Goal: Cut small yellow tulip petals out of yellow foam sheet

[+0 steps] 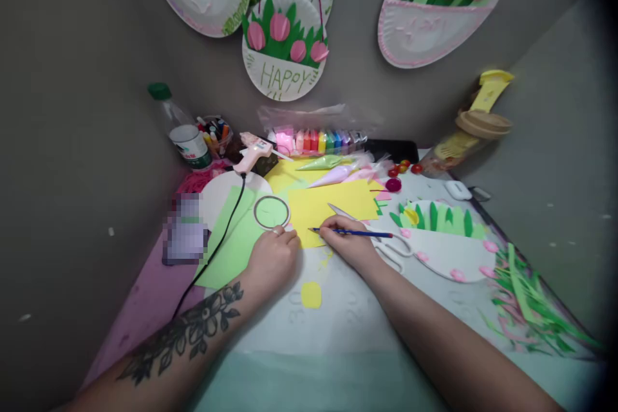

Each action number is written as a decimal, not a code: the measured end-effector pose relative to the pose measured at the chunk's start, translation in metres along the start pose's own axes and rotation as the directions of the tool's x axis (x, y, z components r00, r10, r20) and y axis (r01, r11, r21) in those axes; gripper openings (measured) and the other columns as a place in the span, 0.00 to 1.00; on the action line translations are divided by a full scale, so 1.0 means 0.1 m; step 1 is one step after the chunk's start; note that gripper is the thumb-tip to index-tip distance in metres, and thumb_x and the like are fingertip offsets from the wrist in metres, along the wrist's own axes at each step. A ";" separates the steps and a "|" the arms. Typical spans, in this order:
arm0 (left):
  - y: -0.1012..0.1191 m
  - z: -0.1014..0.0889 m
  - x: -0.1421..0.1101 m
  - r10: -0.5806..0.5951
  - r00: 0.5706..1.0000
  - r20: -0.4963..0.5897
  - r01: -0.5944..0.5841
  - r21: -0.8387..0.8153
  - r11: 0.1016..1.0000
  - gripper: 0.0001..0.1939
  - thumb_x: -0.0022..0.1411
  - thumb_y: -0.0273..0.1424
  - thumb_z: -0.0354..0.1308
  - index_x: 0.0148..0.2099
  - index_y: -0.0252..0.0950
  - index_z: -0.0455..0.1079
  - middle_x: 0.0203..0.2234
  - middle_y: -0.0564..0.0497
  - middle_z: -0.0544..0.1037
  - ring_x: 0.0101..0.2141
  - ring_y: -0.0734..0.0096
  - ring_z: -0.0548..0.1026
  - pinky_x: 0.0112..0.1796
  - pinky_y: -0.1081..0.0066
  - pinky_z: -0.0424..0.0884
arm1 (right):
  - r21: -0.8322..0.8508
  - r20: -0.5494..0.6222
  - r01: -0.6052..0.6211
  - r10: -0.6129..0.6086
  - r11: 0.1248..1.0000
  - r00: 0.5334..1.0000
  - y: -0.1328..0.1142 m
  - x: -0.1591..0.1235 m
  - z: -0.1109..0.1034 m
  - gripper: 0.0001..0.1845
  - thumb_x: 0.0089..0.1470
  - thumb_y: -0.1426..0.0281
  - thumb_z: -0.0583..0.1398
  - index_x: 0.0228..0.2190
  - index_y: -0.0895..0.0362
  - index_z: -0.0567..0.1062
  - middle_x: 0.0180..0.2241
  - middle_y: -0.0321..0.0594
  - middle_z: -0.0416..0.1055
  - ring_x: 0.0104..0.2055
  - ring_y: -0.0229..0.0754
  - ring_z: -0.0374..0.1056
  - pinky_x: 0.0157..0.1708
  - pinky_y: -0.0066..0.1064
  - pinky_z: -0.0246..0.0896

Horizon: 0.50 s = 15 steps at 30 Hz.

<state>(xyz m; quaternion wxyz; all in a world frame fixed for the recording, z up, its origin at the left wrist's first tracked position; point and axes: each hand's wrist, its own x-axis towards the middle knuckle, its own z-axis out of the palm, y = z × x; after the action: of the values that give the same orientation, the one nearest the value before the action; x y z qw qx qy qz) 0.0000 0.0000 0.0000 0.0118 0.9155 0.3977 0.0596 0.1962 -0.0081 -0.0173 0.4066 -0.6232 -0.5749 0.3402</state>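
Observation:
A blue pencil [362, 232] lies in the grip of my right hand [345, 238], its tip pointing left over a sheet of yellow paper [333, 203]. My left hand [275, 254] has its fingers curled at the left edge of that sheet, with the fingertips partly hidden. White-handled scissors [400, 244] lie partly under my right hand, one blade showing on the yellow sheet. Below the sheet is a small rounded yellow cutout [311, 295]. Green paper [226, 238] and a roll of tape [271, 212] sit beside my left hand.
A pink glue gun [253, 154] stands behind, its black cord trailing left. A decorated half plate [449, 244] and green-pink paper scraps [526, 302] lie at right. A bottle [186, 132], a cup of markers [215, 135] and piping bags [333, 174] are farther back.

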 end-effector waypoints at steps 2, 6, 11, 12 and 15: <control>0.00 0.00 0.00 0.000 1.000 -0.007 0.000 -0.006 1.000 0.12 0.57 0.20 0.52 0.40 0.30 0.75 0.39 0.43 0.79 0.39 0.57 0.73 0.39 0.61 0.70 | 0.006 -0.023 -0.005 0.005 1.000 1.000 0.00 0.00 -0.01 0.04 0.46 0.68 0.60 0.23 0.55 0.74 0.23 0.35 0.72 0.28 0.41 0.67 0.29 0.30 0.60; -0.01 0.00 -0.01 0.008 1.000 -0.016 -0.008 -0.019 1.000 0.12 0.57 0.20 0.51 0.39 0.30 0.75 0.39 0.43 0.79 0.39 0.58 0.73 0.39 0.61 0.70 | 0.005 -0.053 0.002 -0.002 1.000 0.999 0.00 -0.02 -0.04 0.05 0.46 0.68 0.60 0.21 0.55 0.72 0.22 0.34 0.70 0.26 0.41 0.65 0.29 0.31 0.59; -0.01 0.01 -0.01 0.008 1.000 -0.023 -0.008 -0.013 1.000 0.12 0.57 0.19 0.51 0.39 0.30 0.74 0.38 0.43 0.79 0.38 0.59 0.73 0.39 0.62 0.69 | 0.043 -0.059 -0.009 0.012 0.999 0.998 -0.01 -0.02 -0.05 0.06 0.45 0.68 0.59 0.20 0.55 0.71 0.20 0.34 0.68 0.25 0.40 0.63 0.27 0.30 0.58; -0.01 0.01 -0.01 0.007 1.000 -0.024 -0.008 -0.012 1.000 0.12 0.57 0.19 0.51 0.39 0.30 0.74 0.38 0.42 0.79 0.38 0.59 0.73 0.39 0.62 0.69 | 0.049 -0.057 -0.014 0.017 0.999 0.998 -0.02 -0.02 -0.05 0.06 0.45 0.67 0.59 0.20 0.55 0.71 0.20 0.34 0.69 0.25 0.40 0.63 0.27 0.30 0.58; -0.01 0.01 -0.01 0.009 1.000 -0.021 -0.009 -0.012 1.000 0.12 0.57 0.19 0.51 0.39 0.30 0.74 0.38 0.41 0.79 0.38 0.59 0.73 0.39 0.62 0.69 | 0.038 -0.054 -0.026 0.028 0.999 0.998 -0.04 -0.02 -0.05 0.06 0.45 0.67 0.59 0.21 0.55 0.72 0.21 0.35 0.69 0.25 0.41 0.64 0.28 0.30 0.58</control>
<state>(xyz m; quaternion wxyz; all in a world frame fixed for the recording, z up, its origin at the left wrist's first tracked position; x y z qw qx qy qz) -0.0013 -0.0002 -0.0012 0.0128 0.9165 0.3933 0.0717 0.1992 -0.0107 -0.0118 0.4289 -0.6323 -0.5487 0.3394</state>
